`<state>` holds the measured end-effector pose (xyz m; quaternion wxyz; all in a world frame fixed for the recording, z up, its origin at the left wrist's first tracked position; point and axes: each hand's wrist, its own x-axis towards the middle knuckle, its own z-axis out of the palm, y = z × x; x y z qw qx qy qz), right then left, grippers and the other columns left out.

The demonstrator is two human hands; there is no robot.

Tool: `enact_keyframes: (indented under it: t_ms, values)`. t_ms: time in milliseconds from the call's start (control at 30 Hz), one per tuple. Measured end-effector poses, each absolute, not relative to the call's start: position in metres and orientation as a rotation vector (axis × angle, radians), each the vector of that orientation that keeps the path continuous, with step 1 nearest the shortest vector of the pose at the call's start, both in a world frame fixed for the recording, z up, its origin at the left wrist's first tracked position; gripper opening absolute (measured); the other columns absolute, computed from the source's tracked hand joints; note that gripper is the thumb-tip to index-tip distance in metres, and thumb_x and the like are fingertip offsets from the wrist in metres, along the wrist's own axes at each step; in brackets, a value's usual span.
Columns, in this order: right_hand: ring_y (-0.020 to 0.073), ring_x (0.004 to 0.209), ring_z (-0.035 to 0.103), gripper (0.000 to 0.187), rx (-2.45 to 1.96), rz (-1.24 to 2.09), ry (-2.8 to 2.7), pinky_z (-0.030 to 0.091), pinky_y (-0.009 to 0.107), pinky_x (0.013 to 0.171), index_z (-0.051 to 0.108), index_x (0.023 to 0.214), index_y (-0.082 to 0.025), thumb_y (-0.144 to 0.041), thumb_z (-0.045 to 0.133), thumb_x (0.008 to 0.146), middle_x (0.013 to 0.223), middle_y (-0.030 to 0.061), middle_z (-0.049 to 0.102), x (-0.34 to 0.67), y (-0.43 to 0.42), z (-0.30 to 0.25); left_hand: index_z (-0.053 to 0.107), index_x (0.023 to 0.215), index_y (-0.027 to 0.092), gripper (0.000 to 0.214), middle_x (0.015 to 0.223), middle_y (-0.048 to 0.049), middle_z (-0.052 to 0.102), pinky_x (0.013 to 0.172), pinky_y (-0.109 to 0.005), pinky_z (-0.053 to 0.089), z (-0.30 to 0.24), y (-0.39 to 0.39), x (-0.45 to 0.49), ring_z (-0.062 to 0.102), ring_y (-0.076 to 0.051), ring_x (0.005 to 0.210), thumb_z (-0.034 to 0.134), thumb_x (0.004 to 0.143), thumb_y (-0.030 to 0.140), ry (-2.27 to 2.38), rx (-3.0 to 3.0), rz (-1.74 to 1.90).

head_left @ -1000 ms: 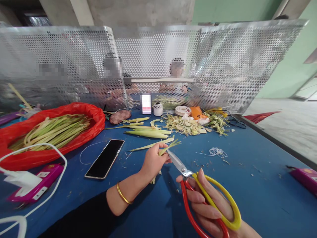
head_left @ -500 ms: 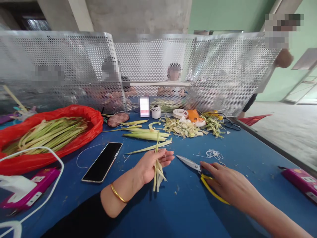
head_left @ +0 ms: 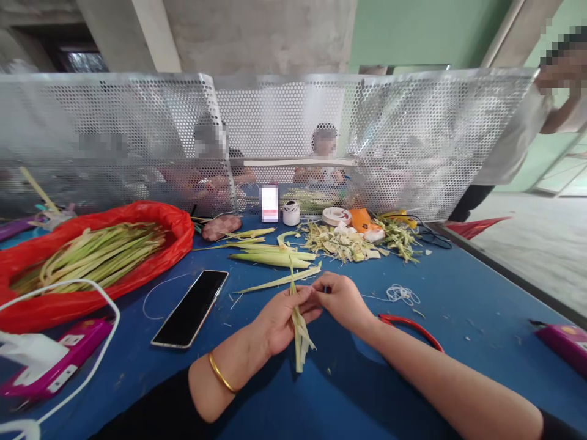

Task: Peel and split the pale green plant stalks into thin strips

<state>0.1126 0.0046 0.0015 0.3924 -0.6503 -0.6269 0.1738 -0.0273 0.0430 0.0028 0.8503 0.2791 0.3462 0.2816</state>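
My left hand (head_left: 284, 318) is closed around a small bundle of pale green plant strips (head_left: 299, 339), which look like corn husk. The bundle stands nearly upright, its split ends hanging below the palm. At the left fingertips, my right hand (head_left: 342, 299) is closed in a pinch; what lies between its fingers is too small to make out. White string (head_left: 401, 295) lies in a loose tangle on the table, one end running toward the right hand. Scissors with a red handle (head_left: 415, 327) rest under my right forearm, their blades hidden. Long husk leaves (head_left: 275, 256) lie beyond my hands.
A red plastic bag (head_left: 181, 229) of strips stands left, near a phone (head_left: 190, 308) and a purple power strip (head_left: 82, 342). Scraps (head_left: 342, 241), a tape roll (head_left: 337, 215) and a white jar (head_left: 290, 214) lie before a perforated metal screen (head_left: 284, 116). People are behind it and at right.
My right hand has let go of the scissors and moved left to meet my left hand's fingertips. The left hand still holds the strips. The person at right has shifted rightward.
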Motion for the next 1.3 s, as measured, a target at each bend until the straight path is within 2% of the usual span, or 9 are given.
enact_keyframes:
  t_ms: [200, 333, 400, 467, 533, 667, 767, 967, 1300]
  values:
    - [0.0184, 0.061, 0.061, 0.023, -1.782, 0.3, -1.539, 0.046, 0.028, 0.06, 0.067, 0.08, -0.015, -0.028, 0.05, 0.084, 0.065, 0.0044, 0.067, 0.168, 0.026, -0.002, 0.066, 0.094, 0.011, 0.023, 0.101, -0.0118, 0.071, 0.064, -0.029, 0.055, 0.01, 0.045, -0.03, 0.07, -0.02, 0.083, 0.062, 0.085, 0.032, 0.842, 0.563, 0.549]
    - [0.0348, 0.108, 0.055, 0.027, -1.878, -0.035, -1.474, 0.037, 0.047, 0.089, 0.065, 0.102, -0.009, -0.014, 0.05, 0.08, 0.113, 0.0232, 0.064, 0.21, 0.021, 0.011, 0.068, 0.082, 0.011, 0.026, 0.099, -0.0122, 0.071, 0.073, -0.033, 0.055, 0.009, 0.043, -0.031, 0.069, -0.02, 0.084, 0.052, 0.091, 0.03, 0.822, 0.587, 0.549]
    - [0.0358, 0.111, 0.052, 0.02, -1.887, -0.199, -1.552, 0.032, 0.05, 0.095, 0.067, 0.094, -0.011, -0.015, 0.053, 0.08, 0.113, 0.023, 0.065, 0.213, 0.012, 0.02, 0.07, 0.083, 0.011, 0.024, 0.103, -0.0124, 0.07, 0.081, -0.033, 0.053, 0.012, 0.041, -0.031, 0.068, -0.021, 0.092, 0.053, 0.09, 0.028, 0.795, 0.645, 0.588]
    - [0.03, 0.095, 0.06, 0.017, -1.857, -0.205, -1.636, 0.036, 0.045, 0.092, 0.067, 0.076, -0.016, -0.026, 0.055, 0.083, 0.092, 0.0149, 0.071, 0.198, 0.002, 0.026, 0.071, 0.089, 0.012, 0.021, 0.111, -0.0119, 0.069, 0.088, -0.03, 0.05, 0.017, 0.038, -0.029, 0.064, -0.02, 0.102, 0.056, 0.089, 0.027, 0.752, 0.699, 0.653]
    - [0.0221, 0.076, 0.061, 0.027, -1.728, 0.086, -1.656, 0.043, 0.035, 0.077, 0.066, 0.072, -0.019, -0.04, 0.056, 0.086, 0.078, 0.0075, 0.07, 0.171, -0.006, 0.028, 0.072, 0.092, 0.012, 0.02, 0.113, -0.0114, 0.068, 0.09, -0.026, 0.047, 0.022, 0.033, -0.027, 0.062, -0.019, 0.105, 0.058, 0.087, 0.026, 0.705, 0.732, 0.713]
    - [0.0184, 0.075, 0.061, 0.026, -1.196, 0.955, -1.491, 0.045, 0.028, 0.067, 0.066, 0.092, -0.019, -0.043, 0.063, 0.08, 0.079, 0.0022, 0.068, 0.113, -0.018, 0.016, 0.072, 0.099, 0.012, 0.025, 0.1, -0.0114, 0.071, 0.081, -0.027, 0.048, 0.027, 0.021, -0.023, 0.065, -0.019, 0.091, 0.061, 0.084, 0.029, 0.673, 0.759, 0.724]
    - [0.0121, 0.057, 0.049, 0.029, -1.196, 1.072, -1.319, 0.038, 0.025, 0.055, 0.062, 0.066, -0.017, -0.043, 0.069, 0.075, 0.06, -0.002, 0.057, 0.097, -0.023, 0.008, 0.069, 0.108, 0.014, 0.037, 0.109, -0.0112, 0.069, 0.081, -0.028, 0.048, 0.028, 0.017, -0.026, 0.065, -0.02, 0.093, 0.063, 0.083, 0.04, 0.772, 0.865, 0.722]
    - [0.0093, 0.048, 0.055, 0.032, -1.172, 1.567, -0.875, 0.041, 0.021, 0.048, 0.063, 0.07, -0.014, -0.041, 0.079, 0.064, 0.062, 0.0008, 0.064, 0.11, -0.027, 0.018, 0.05, 0.137, 0.022, 0.054, 0.104, -0.0078, 0.071, 0.081, -0.03, 0.048, 0.035, 0.034, -0.046, 0.066, -0.02, 0.086, 0.056, 0.088, 0.043, 0.857, 1.476, 0.892]
    - [0.0085, 0.045, 0.051, 0.033, -1.32, 1.615, -1.378, 0.042, 0.019, 0.042, 0.066, 0.073, -0.014, -0.046, 0.069, 0.073, 0.058, -0.0012, 0.059, 0.12, -0.031, 0.029, 0.069, 0.102, 0.011, 0.034, 0.099, -0.0139, 0.073, 0.076, -0.028, 0.052, 0.027, 0.035, -0.041, 0.069, -0.019, 0.084, 0.053, 0.09, 0.038, 0.833, 1.155, 0.554]
